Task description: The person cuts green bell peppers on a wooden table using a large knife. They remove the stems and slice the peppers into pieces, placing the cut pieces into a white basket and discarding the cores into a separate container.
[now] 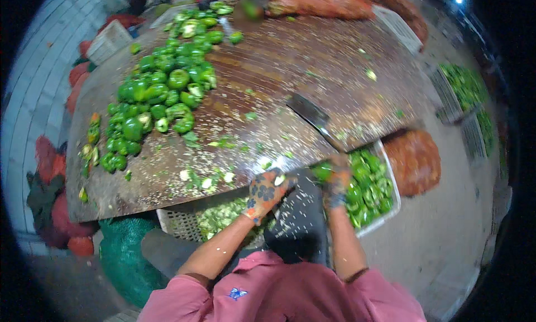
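Observation:
My left hand (264, 192), in a flower-patterned glove, is at the table's near edge with a pale piece of pepper core (279, 179) between its fingers. To its right my right hand (337, 180), gloved too and blurred by motion, grips a green bell pepper (321, 171). That hand is over the left side of a white crate (397, 196) filled with green peppers (368, 184). Under my left forearm a perforated basket (178, 223) contains pale green scraps (220, 215). White seeds dot the dark apron (299, 205) over my lap.
A cleaver (309, 110) lies on the seed-strewn wooden table (268, 62), its handle towards the near edge. Green bell peppers (167, 83) are heaped on the left. Full orange mesh sacks stand at the far edge (318, 2) and right (414, 163). A green sack (125, 255) sits at lower left.

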`<act>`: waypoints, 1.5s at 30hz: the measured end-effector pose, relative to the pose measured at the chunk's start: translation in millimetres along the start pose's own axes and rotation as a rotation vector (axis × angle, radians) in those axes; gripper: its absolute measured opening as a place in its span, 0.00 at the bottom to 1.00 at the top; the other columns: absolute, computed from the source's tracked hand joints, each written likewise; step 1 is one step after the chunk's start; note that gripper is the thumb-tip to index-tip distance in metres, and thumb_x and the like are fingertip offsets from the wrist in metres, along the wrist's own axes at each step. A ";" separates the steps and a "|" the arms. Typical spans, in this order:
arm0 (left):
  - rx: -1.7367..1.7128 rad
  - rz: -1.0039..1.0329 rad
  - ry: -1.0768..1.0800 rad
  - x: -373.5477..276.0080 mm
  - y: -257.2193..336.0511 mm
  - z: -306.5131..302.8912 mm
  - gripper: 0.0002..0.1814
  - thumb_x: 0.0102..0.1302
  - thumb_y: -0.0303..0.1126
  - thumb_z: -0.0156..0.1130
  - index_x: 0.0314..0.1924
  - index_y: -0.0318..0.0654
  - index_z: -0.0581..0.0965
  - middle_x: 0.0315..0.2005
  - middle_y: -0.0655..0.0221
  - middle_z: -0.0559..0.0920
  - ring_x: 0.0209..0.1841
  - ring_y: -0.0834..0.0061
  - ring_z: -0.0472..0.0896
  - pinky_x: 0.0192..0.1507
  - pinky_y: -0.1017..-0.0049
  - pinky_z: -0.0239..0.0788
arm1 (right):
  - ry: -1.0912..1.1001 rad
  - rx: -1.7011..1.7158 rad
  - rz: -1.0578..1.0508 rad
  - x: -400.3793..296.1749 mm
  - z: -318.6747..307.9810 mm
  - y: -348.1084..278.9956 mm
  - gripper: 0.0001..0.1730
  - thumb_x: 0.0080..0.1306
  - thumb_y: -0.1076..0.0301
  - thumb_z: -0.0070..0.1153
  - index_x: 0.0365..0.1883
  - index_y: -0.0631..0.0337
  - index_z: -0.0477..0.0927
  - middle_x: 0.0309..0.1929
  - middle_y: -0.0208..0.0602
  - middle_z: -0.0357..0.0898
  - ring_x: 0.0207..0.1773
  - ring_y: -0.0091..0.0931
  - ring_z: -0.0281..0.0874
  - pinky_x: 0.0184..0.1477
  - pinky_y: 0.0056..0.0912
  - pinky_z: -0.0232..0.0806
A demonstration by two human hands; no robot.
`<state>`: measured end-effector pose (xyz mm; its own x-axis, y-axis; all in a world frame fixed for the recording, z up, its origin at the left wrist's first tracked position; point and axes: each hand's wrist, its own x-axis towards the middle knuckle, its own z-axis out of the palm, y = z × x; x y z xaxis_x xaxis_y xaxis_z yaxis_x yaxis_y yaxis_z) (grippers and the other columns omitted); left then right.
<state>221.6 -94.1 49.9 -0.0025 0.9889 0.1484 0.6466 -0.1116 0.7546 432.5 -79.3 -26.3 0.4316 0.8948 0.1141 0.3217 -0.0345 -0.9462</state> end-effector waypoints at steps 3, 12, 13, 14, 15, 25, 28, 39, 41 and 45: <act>0.336 0.164 -0.675 16.6 -44.0 -52.3 0.28 0.57 0.55 0.55 0.41 0.35 0.77 0.34 0.48 0.78 0.39 0.58 0.78 0.43 0.63 0.66 | 0.315 -0.411 -0.004 52.7 -77.8 135.7 0.23 0.63 0.62 0.49 0.55 0.61 0.66 0.47 0.42 0.72 0.50 0.31 0.69 0.46 0.32 0.67; 1.137 -0.191 0.209 274.5 -158.8 -108.8 0.16 0.50 0.41 0.60 0.34 0.39 0.78 0.33 0.62 0.77 0.34 0.65 0.76 0.30 0.66 0.65 | 0.336 -1.085 0.244 103.2 -48.1 202.0 0.28 0.64 0.58 0.49 0.58 0.66 0.64 0.54 0.46 0.69 0.57 0.35 0.64 0.54 0.37 0.61; 1.199 -0.336 0.119 287.4 -157.8 -110.1 0.15 0.50 0.42 0.59 0.34 0.40 0.78 0.33 0.62 0.77 0.34 0.67 0.76 0.28 0.68 0.63 | 0.333 -1.066 0.216 103.3 -52.5 196.6 0.28 0.64 0.58 0.49 0.58 0.66 0.64 0.54 0.46 0.69 0.57 0.36 0.64 0.55 0.37 0.60; 1.297 -0.342 0.135 301.0 -183.3 -109.4 0.16 0.51 0.44 0.58 0.35 0.41 0.78 0.35 0.62 0.77 0.35 0.69 0.76 0.29 0.70 0.62 | 0.340 -1.023 0.176 98.0 -55.2 190.9 0.28 0.64 0.58 0.49 0.57 0.67 0.64 0.54 0.47 0.69 0.58 0.37 0.64 0.56 0.37 0.59; 1.288 -0.267 0.109 306.4 -185.5 -103.2 0.16 0.51 0.44 0.59 0.34 0.40 0.78 0.35 0.62 0.76 0.36 0.68 0.76 0.30 0.68 0.62 | 0.373 -0.986 0.136 90.3 -68.7 185.1 0.27 0.64 0.58 0.48 0.57 0.67 0.65 0.54 0.47 0.69 0.58 0.37 0.63 0.57 0.38 0.58; 0.256 0.222 -0.209 134.2 -20.4 -66.9 0.18 0.50 0.40 0.63 0.39 0.38 0.75 0.28 0.56 0.77 0.33 0.57 0.76 0.36 0.63 0.68 | -0.350 0.108 -0.072 -1.6 25.3 -36.3 0.26 0.65 0.59 0.44 0.58 0.64 0.64 0.59 0.44 0.63 0.60 0.36 0.61 0.62 0.36 0.52; 0.156 0.242 -0.326 46.1 32.6 -46.7 0.18 0.51 0.32 0.63 0.43 0.36 0.75 0.33 0.52 0.78 0.34 0.59 0.78 0.38 0.66 0.69 | -0.605 0.376 -0.198 -14.6 49.8 -94.5 0.27 0.67 0.52 0.41 0.56 0.64 0.65 0.53 0.42 0.69 0.52 0.32 0.69 0.55 0.30 0.60; 0.204 0.206 -0.305 20.8 27.9 -37.7 0.17 0.55 0.44 0.59 0.36 0.38 0.76 0.25 0.56 0.77 0.33 0.57 0.77 0.36 0.60 0.67 | -0.069 -0.121 -0.005 -1.2 -0.9 -62.7 0.17 0.59 0.68 0.51 0.47 0.62 0.69 0.40 0.34 0.71 0.40 0.26 0.69 0.40 0.27 0.64; 0.300 0.229 -0.866 33.3 -21.5 -63.3 0.25 0.61 0.50 0.51 0.48 0.38 0.74 0.42 0.55 0.75 0.43 0.55 0.75 0.44 0.61 0.67 | 0.113 -0.210 -0.101 36.3 -41.8 -27.8 0.22 0.61 0.67 0.51 0.53 0.64 0.67 0.49 0.39 0.71 0.46 0.32 0.70 0.47 0.30 0.66; 1.001 0.363 -0.019 126.1 -100.5 -77.0 0.28 0.58 0.48 0.55 0.49 0.31 0.71 0.47 0.52 0.74 0.48 0.54 0.72 0.46 0.61 0.67 | 0.273 -0.872 -0.033 104.7 -109.3 163.8 0.28 0.62 0.65 0.49 0.59 0.65 0.61 0.54 0.42 0.69 0.49 0.33 0.69 0.50 0.32 0.65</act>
<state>97.5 34.3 41.9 0.3224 0.9151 0.2423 0.9391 -0.2770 -0.2034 622.5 -39.9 -136.3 0.5594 0.7690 0.3094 0.8123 -0.4341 -0.3896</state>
